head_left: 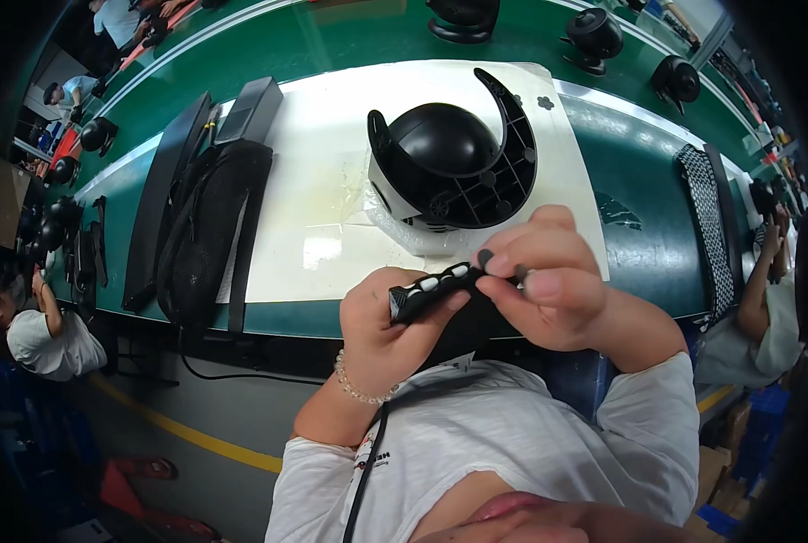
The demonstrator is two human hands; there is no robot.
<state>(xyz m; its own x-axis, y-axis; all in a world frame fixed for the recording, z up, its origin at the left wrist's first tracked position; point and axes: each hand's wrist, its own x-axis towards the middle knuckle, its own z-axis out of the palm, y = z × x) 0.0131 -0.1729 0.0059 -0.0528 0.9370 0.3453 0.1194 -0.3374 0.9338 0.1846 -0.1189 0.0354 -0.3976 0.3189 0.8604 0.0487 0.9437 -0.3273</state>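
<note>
Over the near edge of the bench, my left hand (372, 312) is closed around a short black strip (433, 288) with several white oval spots along its upper face. At the strip's right end is my right hand (553, 281), its thumb and fingers pinching. A small dark round piece (484, 258) shows at those fingertips, and another dark bit (521, 273) is by the thumb; their exact kind is too small to tell. Beyond my hands stands a black ball-shaped housing (445, 140) in a curved, ribbed black frame (503, 185), resting on clear plastic wrap (408, 237).
A white mat (313, 163) covers the middle of the green bench (644, 172). To the left lie a black mesh bag (207, 226) and a dark grey box (250, 109). A black patterned strip (707, 217) lies at the right. Co-workers (51, 335) sit on both sides.
</note>
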